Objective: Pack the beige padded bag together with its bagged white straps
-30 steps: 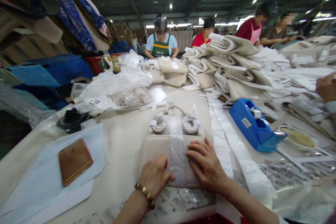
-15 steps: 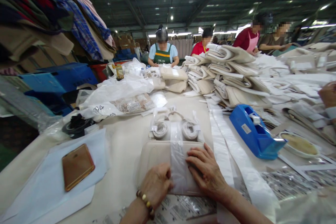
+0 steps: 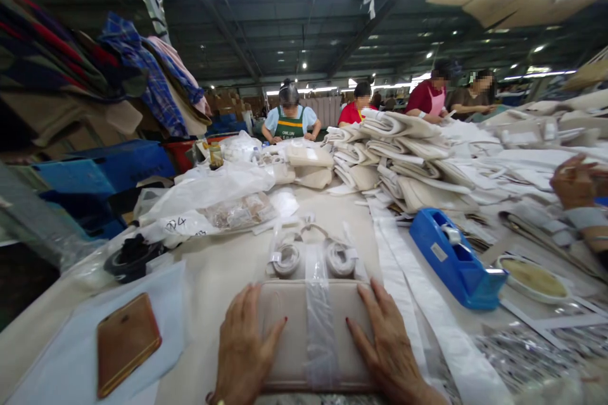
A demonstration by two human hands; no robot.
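One bag (image 3: 185,225) marked, perhaps, "P4"

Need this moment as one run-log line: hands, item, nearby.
left hand: flat on beige pad's left end | right hand: flat on right end | beige pad: clear strip across middle | nearby: blue tape dispenser, phone
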